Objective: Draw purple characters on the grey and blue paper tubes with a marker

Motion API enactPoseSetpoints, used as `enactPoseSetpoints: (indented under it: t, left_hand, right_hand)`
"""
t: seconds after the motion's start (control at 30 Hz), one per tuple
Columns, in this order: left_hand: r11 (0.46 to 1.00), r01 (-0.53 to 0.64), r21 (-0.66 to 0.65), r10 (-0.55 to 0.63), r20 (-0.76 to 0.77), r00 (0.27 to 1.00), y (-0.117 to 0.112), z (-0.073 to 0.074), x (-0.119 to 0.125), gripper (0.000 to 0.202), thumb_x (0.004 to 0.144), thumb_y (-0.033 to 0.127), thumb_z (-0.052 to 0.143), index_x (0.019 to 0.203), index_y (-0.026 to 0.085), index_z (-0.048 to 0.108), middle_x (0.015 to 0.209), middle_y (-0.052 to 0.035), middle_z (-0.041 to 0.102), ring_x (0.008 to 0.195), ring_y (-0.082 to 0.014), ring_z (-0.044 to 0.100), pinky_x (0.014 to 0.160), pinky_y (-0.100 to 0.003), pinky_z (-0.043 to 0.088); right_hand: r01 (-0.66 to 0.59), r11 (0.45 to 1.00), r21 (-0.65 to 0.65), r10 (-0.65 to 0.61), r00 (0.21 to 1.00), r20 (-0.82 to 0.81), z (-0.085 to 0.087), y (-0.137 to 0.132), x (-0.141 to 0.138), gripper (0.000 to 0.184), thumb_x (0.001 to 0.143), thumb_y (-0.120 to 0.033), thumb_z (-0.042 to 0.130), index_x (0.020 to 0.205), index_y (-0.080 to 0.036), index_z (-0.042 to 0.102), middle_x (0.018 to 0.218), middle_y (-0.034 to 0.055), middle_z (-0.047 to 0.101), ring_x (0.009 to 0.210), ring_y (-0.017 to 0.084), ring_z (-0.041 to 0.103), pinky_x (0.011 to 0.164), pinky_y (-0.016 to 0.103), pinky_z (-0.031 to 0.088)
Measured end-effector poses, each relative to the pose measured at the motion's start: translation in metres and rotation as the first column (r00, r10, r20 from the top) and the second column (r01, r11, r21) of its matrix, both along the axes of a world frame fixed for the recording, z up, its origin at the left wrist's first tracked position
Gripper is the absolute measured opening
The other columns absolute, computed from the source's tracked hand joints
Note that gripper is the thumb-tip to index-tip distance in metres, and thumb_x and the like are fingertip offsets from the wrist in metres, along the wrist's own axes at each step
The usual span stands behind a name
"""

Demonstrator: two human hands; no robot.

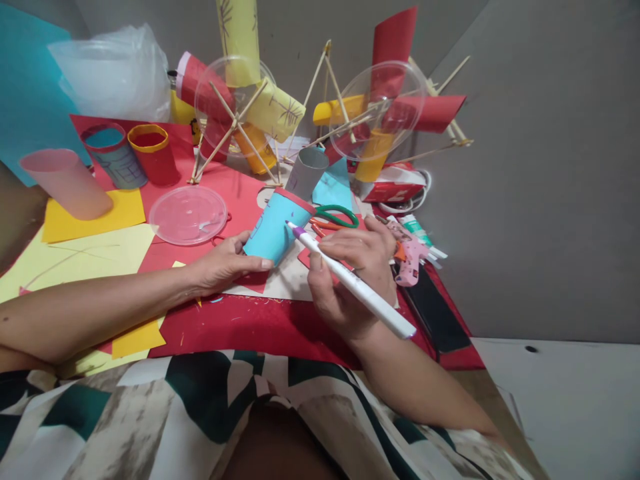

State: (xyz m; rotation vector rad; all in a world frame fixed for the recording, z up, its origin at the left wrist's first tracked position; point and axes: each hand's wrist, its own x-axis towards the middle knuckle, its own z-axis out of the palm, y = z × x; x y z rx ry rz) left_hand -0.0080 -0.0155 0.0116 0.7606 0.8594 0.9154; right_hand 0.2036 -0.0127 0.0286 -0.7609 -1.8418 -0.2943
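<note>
My left hand point(225, 263) grips a light blue paper cup point(277, 227) with a red rim, lying on its side on the table. My right hand point(350, 270) is closed on a white marker point(357, 287) with a purple collar, and its tip touches the cup's side. Both hands rest over red paper point(250, 323) on the low table. Green and orange scissors point(333, 219) lie just behind the cup.
Two stick-and-paper wheel models with clear lids point(235, 107) point(377, 110) stand at the back. A clear lid point(189, 214), pink cup point(67, 183), blue cup point(113, 155), red cup point(153, 153), plastic bag point(113, 73), pink glue gun point(411, 257) and yellow sheets point(90, 247) lie around.
</note>
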Motion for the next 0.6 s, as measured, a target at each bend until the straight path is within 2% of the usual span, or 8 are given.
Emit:
enactPoseSetpoints:
  t: [0.3,0.6]
  left_hand:
    - [1.0,-0.007,0.0,0.007,-0.01,1.0,0.0002,-0.0003,0.0004,0.066,0.057,0.028,0.106,0.112,0.016,0.071,0.099,-0.0032,0.076,0.088,-0.0174,0.069,0.089,-0.034,0.052]
    - [1.0,-0.004,0.002,0.004,0.006,1.0,-0.0003,-0.0018,-0.0003,0.064,0.059,0.027,0.106,0.113,0.016,0.073,0.101,-0.0046,0.077,0.09,-0.0188,0.07,0.091,-0.035,0.052]
  right_hand:
    - [-0.021,0.998,0.06,0.023,0.999,-0.032,-0.001,0.0017,-0.006,0.017,0.095,-0.018,0.065,0.107,-0.029,0.06,0.083,-0.0072,0.075,0.082,0.017,0.075,0.114,0.044,0.049]
    - [0.026,0.998,0.056,-0.027,0.999,0.018,0.0009,0.0012,-0.0025,0.014,0.095,-0.021,0.064,0.106,-0.03,0.059,0.083,-0.0063,0.074,0.083,0.019,0.077,0.111,0.046,0.053]
